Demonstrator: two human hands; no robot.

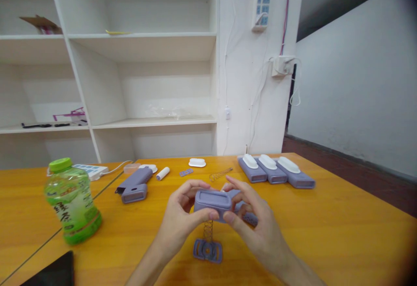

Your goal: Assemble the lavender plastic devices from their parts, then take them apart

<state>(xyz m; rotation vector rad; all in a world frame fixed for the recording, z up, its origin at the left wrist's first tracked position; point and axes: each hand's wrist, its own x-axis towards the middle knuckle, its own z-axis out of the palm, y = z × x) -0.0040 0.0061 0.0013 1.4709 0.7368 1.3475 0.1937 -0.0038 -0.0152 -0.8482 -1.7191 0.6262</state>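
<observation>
Person at an orange-topped table (312, 234), both forearms in from the near edge. Purple housing (213, 201) held up between the hands, recessed face tilted upward, over the middle of the near tabletop.

Left hand (184, 214): closed on the housing's left end, thumb along the near side, fingers curled over the back. Right hand (256, 218): loosely pinched, thumb at the lower right corner, fingers bent round the right end, index raised; the index fingertip's contact I cannot tell.

Just below the housing, a coil spring (208, 230) runs down to a purple bracket (207, 250); whether the spring touches the housing I cannot tell. Another purple part (250, 217) lies behind the right hand, mostly hidden.

Farther back: a second spring (221, 174), white oval cap (197, 162), small purple plate (186, 172), white cylinder (163, 173). Far right, three purple cases side by side, each topped in white (276, 173). Left, a purple casing (135, 186); beyond it, a green bottle (73, 203), upright.
</observation>
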